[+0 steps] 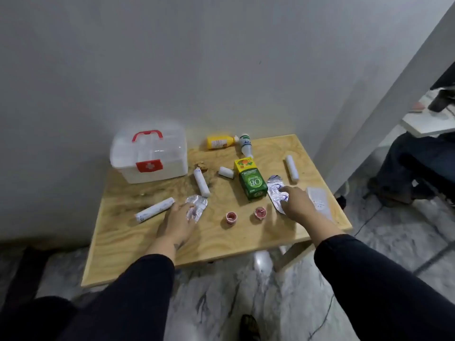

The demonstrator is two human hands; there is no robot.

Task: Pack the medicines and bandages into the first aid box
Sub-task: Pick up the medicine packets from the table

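The white first aid box (150,156), lid closed, red handle on top, stands at the table's back left. My left hand (176,223) rests with fingers on a silver blister pack (197,209), beside a white bandage roll (155,209). My right hand (296,204) presses on another blister pack (275,190) next to the green medicine carton (251,179). More bandage rolls (202,182) (292,167) (226,172), a yellow bottle (220,142), a white bottle (246,145) and two small red tape rolls (231,217) (260,212) lie on the wooden table (221,244).
A flat white packet (318,203) lies by the table's right edge. A white wall stands right behind the table. At the far right a seated person's legs (413,168) and a white desk (428,124) are in view. The floor is grey marble.
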